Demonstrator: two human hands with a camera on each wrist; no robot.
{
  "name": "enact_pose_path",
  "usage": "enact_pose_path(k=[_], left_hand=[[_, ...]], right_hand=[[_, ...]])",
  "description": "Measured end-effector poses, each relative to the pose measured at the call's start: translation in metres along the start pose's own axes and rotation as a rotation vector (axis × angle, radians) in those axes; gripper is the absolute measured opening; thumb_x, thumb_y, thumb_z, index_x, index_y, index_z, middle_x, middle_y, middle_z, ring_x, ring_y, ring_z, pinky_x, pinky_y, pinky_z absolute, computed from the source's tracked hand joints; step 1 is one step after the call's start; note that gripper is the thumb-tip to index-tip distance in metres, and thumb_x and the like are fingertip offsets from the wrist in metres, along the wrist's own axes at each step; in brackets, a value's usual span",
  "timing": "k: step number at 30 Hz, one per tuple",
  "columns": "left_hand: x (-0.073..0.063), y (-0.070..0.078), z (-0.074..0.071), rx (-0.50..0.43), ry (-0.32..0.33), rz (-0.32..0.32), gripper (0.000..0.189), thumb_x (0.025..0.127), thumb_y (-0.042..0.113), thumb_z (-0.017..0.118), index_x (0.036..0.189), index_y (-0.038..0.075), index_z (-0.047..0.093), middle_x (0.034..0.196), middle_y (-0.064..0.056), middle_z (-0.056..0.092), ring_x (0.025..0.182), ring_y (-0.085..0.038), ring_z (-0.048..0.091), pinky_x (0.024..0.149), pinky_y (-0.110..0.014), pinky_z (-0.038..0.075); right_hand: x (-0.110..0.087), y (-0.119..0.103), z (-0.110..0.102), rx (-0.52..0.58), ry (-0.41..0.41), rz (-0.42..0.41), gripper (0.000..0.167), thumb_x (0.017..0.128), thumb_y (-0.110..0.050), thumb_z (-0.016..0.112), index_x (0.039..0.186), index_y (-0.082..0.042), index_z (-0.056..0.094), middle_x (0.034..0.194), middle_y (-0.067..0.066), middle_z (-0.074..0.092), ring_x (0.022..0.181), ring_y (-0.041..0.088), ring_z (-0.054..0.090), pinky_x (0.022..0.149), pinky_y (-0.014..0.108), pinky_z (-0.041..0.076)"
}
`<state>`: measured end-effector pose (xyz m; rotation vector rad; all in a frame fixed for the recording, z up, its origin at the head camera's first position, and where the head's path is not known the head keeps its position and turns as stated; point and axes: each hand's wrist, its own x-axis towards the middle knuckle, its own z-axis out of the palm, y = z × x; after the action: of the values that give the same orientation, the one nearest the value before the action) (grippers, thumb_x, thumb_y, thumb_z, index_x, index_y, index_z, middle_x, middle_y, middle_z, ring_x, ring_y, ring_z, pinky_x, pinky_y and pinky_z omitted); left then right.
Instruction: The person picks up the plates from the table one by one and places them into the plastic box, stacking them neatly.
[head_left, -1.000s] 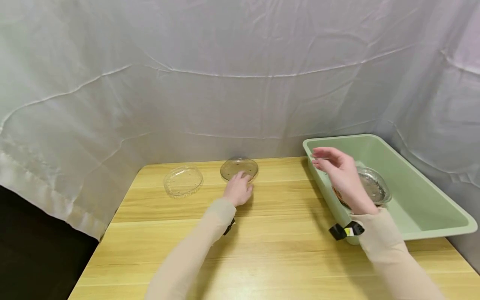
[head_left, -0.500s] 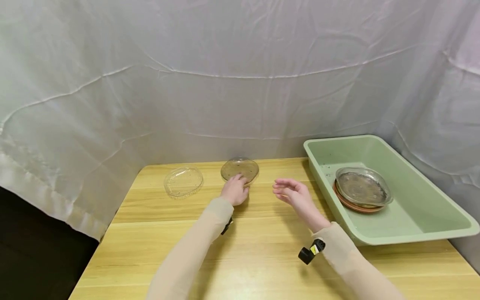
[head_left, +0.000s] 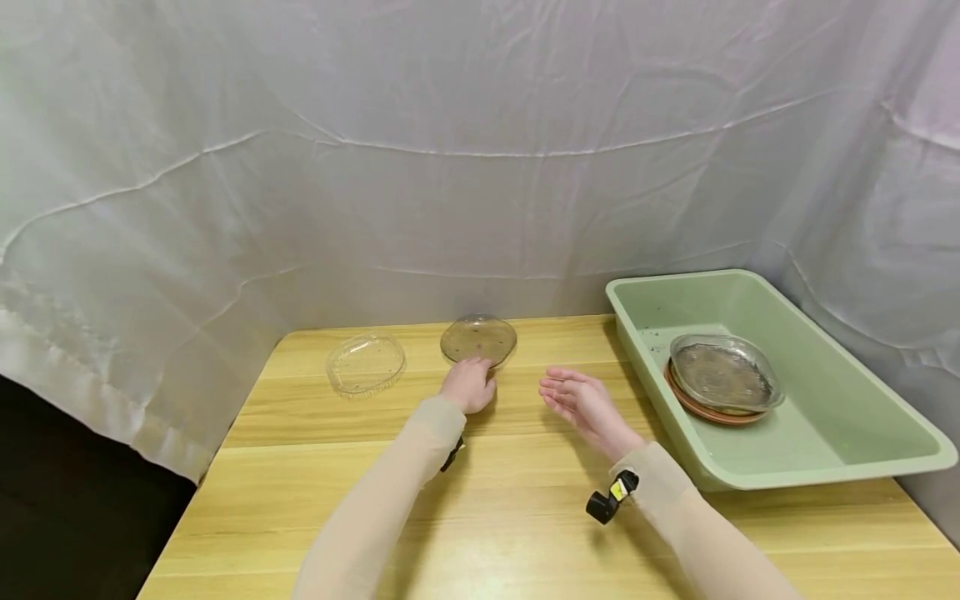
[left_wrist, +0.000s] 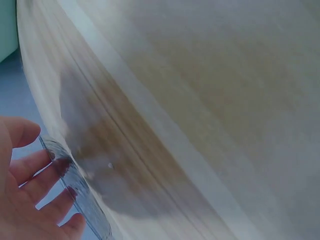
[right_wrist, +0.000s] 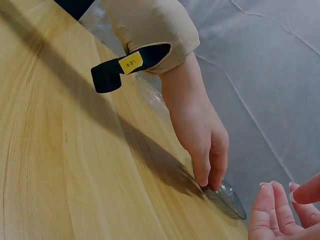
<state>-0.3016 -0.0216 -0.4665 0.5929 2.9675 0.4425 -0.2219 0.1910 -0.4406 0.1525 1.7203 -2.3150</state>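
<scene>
A round smoky see-through saucer [head_left: 478, 336] lies at the back middle of the wooden table [head_left: 525, 500]. Its near rim is between the thumb and fingers of my left hand [head_left: 467, 385]. The left wrist view shows the fingers [left_wrist: 42, 185] spread along the saucer's edge [left_wrist: 82, 192], with the thumb right at the rim. To the right, my right hand [head_left: 588, 404] hovers over the table with relaxed fingers, holding nothing. In the right wrist view its fingers [right_wrist: 282, 212] appear at the lower right corner.
A clear ridged saucer [head_left: 366, 362] sits at the table's back left. On the right stands a green tub [head_left: 828, 371]; inside it a clear, dirt-stained saucer [head_left: 723, 375] is stacked on a terracotta-coloured saucer [head_left: 708, 416]. Grey fabric [head_left: 480, 208] hangs behind the table.
My right hand has moved left, from above the tub's side to over the table. My left hand has shifted slightly back to the smoky saucer's near rim.
</scene>
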Motion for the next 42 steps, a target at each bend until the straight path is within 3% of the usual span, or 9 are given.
enact_pose_path(k=[8, 17, 26, 33, 38, 42], left_hand=[[-0.003, -0.002, 0.001, -0.013, 0.019, 0.025, 0.04, 0.103, 0.02, 0.053, 0.14, 0.004, 0.058, 0.143, -0.016, 0.06, 0.137, -0.035, 0.053, 0.12, -0.045, 0.041], [-0.012, -0.011, 0.0, -0.076, 0.032, 0.161, 0.029, 0.102, 0.021, 0.055, 0.122, 0.009, 0.072, 0.128, -0.01, 0.07, 0.126, -0.03, 0.062, 0.111, -0.045, 0.05], [-0.026, -0.016, 0.0, -0.128, -0.018, 0.32, 0.028, 0.102, 0.026, 0.055, 0.113, 0.01, 0.076, 0.115, -0.005, 0.074, 0.11, -0.021, 0.069, 0.101, -0.038, 0.056], [-0.037, -0.021, -0.002, -0.186, -0.047, 0.402, 0.037, 0.101, 0.028, 0.057, 0.073, 0.014, 0.077, 0.108, -0.005, 0.075, 0.103, -0.021, 0.07, 0.094, -0.036, 0.058], [-0.045, -0.022, -0.006, -0.219, -0.033, 0.381, 0.038, 0.1, 0.029, 0.058, 0.072, 0.014, 0.077, 0.113, -0.007, 0.074, 0.111, -0.024, 0.067, 0.107, -0.042, 0.052], [-0.047, -0.021, -0.007, -0.222, 0.093, 0.263, 0.027, 0.1, 0.029, 0.059, 0.091, 0.011, 0.077, 0.123, -0.013, 0.069, 0.121, -0.031, 0.061, 0.114, -0.051, 0.044]], right_hand=[[0.003, 0.004, -0.001, 0.031, -0.003, 0.037, 0.046, 0.102, -0.001, 0.042, 0.147, 0.007, 0.037, 0.104, -0.002, 0.067, 0.097, 0.009, 0.067, 0.089, 0.017, 0.057], [0.006, 0.005, -0.002, 0.043, -0.011, 0.055, 0.05, 0.103, -0.002, 0.04, 0.15, 0.009, 0.03, 0.108, 0.0, 0.065, 0.1, 0.009, 0.065, 0.09, 0.017, 0.056], [0.009, 0.006, -0.004, 0.028, 0.0, 0.071, 0.051, 0.102, -0.002, 0.039, 0.151, 0.009, 0.029, 0.118, 0.005, 0.064, 0.104, 0.01, 0.065, 0.094, 0.018, 0.056], [0.012, 0.009, -0.007, 0.011, 0.01, 0.069, 0.05, 0.103, -0.003, 0.039, 0.151, 0.008, 0.031, 0.129, 0.012, 0.061, 0.102, 0.01, 0.065, 0.096, 0.02, 0.055], [0.014, 0.011, -0.008, -0.019, 0.024, 0.053, 0.05, 0.102, -0.002, 0.042, 0.15, 0.008, 0.032, 0.13, 0.013, 0.061, 0.105, 0.012, 0.065, 0.096, 0.019, 0.055], [0.017, 0.011, -0.005, -0.03, 0.052, 0.037, 0.05, 0.1, -0.001, 0.045, 0.148, 0.009, 0.035, 0.116, 0.005, 0.065, 0.101, 0.01, 0.065, 0.096, 0.02, 0.055]])
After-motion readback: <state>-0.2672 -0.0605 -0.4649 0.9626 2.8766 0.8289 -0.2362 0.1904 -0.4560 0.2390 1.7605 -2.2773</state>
